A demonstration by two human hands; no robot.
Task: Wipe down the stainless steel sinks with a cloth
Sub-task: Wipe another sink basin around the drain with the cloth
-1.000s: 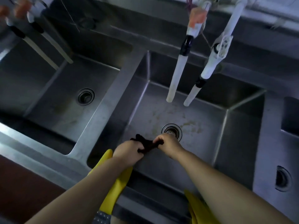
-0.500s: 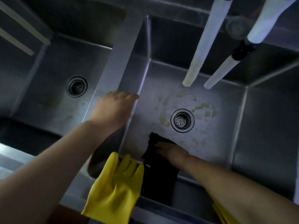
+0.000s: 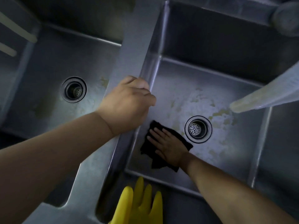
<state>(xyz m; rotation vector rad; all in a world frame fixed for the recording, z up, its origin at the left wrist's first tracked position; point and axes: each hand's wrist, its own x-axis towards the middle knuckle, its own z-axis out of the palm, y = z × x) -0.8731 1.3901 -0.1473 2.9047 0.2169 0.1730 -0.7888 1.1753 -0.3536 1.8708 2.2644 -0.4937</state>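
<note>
The black cloth (image 3: 163,147) lies on the floor of the right sink (image 3: 226,143), pinned under the right hand (image 3: 169,147), whose fingers are flat and spread, beside the drain (image 3: 198,128). The left hand (image 3: 127,104) curls over the divider (image 3: 129,54), fingertips hidden. A yellow glove (image 3: 139,206) is cut off below.

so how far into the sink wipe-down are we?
Early. Nothing looks finished. In hand: right hand presses the black cloth flat on the right basin floor beside the drain; left hand braces on the divider. Left: yellowish stains past the drain, and the left basin, spotted too.
</note>
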